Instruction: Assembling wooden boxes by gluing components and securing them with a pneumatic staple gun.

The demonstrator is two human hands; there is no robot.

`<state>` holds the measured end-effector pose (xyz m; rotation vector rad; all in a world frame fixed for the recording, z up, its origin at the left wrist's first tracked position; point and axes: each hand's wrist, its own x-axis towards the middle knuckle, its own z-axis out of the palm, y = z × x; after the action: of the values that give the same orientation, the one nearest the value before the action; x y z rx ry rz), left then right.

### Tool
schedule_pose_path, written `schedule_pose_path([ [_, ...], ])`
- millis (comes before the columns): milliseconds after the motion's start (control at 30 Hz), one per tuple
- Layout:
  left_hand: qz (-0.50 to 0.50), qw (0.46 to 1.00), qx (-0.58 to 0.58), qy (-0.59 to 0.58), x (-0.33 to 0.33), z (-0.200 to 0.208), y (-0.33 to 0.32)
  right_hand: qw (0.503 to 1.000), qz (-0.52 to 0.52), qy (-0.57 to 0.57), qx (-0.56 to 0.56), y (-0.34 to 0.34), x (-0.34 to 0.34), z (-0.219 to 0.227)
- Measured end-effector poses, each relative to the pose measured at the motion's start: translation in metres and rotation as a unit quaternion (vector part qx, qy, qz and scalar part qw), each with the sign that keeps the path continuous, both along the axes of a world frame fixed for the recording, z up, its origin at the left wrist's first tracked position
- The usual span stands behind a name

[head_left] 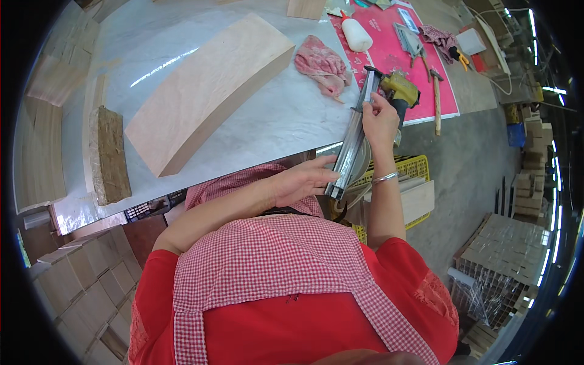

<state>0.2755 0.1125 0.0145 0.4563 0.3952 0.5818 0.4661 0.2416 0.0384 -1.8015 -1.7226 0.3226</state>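
A nail gun (402,90) with a yellow-and-black body lies at the table's right edge, its long metal magazine (351,146) slanting down toward me. My right hand (381,123) is closed in a pinch at the upper part of the magazine, on a thin silvery strip (370,86) that looks like a strip of nails. Beside the magazine's lower end is my left hand (302,181), fingers stretched out and apart, their tips close to the metal; whether they touch it I cannot tell. A large curved wooden block (210,91) rests on the table to the left.
On the white table (243,143) lie a crumpled pink cloth (322,66) and a rough brown block (110,155). A white glue bottle (356,34) and a hammer (436,100) are on the red sheet (444,91). Below stands a yellow crate (413,164) holding boards. Stacked wood surrounds the table.
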Motion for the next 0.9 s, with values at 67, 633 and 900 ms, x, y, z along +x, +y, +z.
schedule_pose_path([
  [67, 0.0, 1.0, 0.004, -0.001, 0.0, -0.001, 0.0, 1.0, 0.003, -0.02, -0.012, 0.001, -0.001, 0.0],
  [633, -0.009, 0.997, -0.019, 0.069, -0.001, 0.01, -0.003, 0.974, 0.1, -0.203, 0.003, 0.001, 0.003, 0.009],
  [900, 0.046, 0.886, 0.313, 0.34, 0.005, 0.009, -0.014, 0.987, -0.066, -0.126, 0.072, 0.02, 0.076, 0.001],
])
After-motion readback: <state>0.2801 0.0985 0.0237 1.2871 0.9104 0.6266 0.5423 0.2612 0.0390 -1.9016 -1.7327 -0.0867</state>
